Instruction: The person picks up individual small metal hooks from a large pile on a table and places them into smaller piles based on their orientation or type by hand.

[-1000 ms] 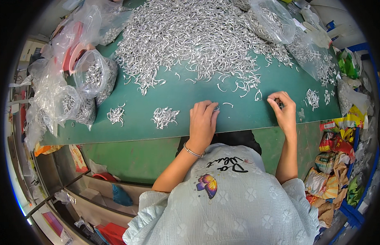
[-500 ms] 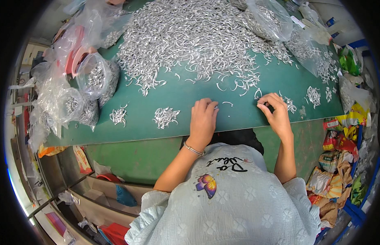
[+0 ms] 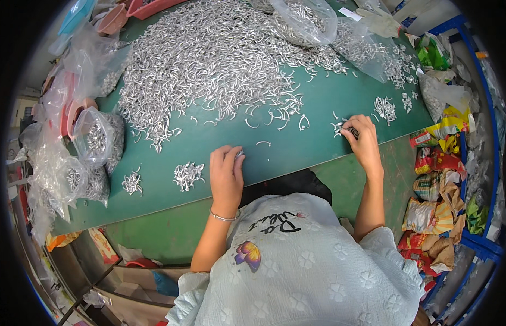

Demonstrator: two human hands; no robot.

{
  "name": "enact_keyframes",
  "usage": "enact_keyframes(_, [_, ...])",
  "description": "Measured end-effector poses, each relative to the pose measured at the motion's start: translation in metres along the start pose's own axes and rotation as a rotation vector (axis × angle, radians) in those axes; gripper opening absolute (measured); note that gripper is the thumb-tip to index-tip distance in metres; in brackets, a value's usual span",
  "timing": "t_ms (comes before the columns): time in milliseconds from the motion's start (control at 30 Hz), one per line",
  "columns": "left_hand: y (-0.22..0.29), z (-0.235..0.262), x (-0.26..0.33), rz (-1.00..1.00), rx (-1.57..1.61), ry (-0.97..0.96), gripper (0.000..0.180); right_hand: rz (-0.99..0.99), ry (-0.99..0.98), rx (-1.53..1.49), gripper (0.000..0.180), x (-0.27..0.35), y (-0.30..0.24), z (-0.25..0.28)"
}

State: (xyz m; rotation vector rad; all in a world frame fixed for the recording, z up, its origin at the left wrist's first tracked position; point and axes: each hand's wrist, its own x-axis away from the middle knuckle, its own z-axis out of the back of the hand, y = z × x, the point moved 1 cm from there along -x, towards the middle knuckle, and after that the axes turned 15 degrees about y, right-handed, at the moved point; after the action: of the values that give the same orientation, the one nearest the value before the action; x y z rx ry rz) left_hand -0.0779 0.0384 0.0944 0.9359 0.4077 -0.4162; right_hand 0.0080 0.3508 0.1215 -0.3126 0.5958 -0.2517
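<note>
My left hand [image 3: 226, 173] is over the green table [image 3: 285, 149] near its front edge, its fingers closed on a small silver metal piece [image 3: 240, 154] that shows at the fingertips. To its left lies a little pile of curved silver metal pieces [image 3: 188, 176]. A single curved piece [image 3: 263, 143] rests between my hands. Over at the right, my right hand [image 3: 364, 144] reaches down with thumb and fingers pinched at a small cluster of silver pieces [image 3: 338, 128]. The hand partly covers that cluster, so what its fingertips hold is hidden.
A large heap of curved silver pieces [image 3: 209, 60] spreads across the far table. Smaller piles lie at left [image 3: 132, 182] and right [image 3: 385, 110]. Clear plastic bags [image 3: 95, 138] of pieces crowd the left side; another bag [image 3: 307, 22] lies on the heap. Colourful packets [image 3: 427, 214] stand at right.
The view has shifted and turned, so the table appears tilted. My right hand has moved right across the table to the small cluster. My left hand stays near the front edge, fingers closed.
</note>
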Motion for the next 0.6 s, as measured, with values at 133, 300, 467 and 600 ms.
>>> enact_keyframes(133, [-0.004, 0.019, -0.003, 0.058, -0.039, 0.073, 0.02, -0.283, -0.015, -0.14, 0.013, -0.01, -0.005, 0.003])
enact_keyframes(300, [-0.001, 0.015, 0.001, 0.101, 0.02, 0.026, 0.02, -0.006, -0.01, -0.177, 0.039, -0.03, -0.053, -0.053])
enact_keyframes(467, [0.002, 0.004, 0.015, 0.049, -0.013, -0.049, 0.02, 0.072, -0.055, -0.058, 0.05, -0.009, -0.108, -0.09])
enact_keyframes(600, [0.003, 0.003, 0.023, 0.069, 0.0, -0.1, 0.021, 0.106, -0.177, -0.297, 0.03, -0.007, -0.109, -0.111])
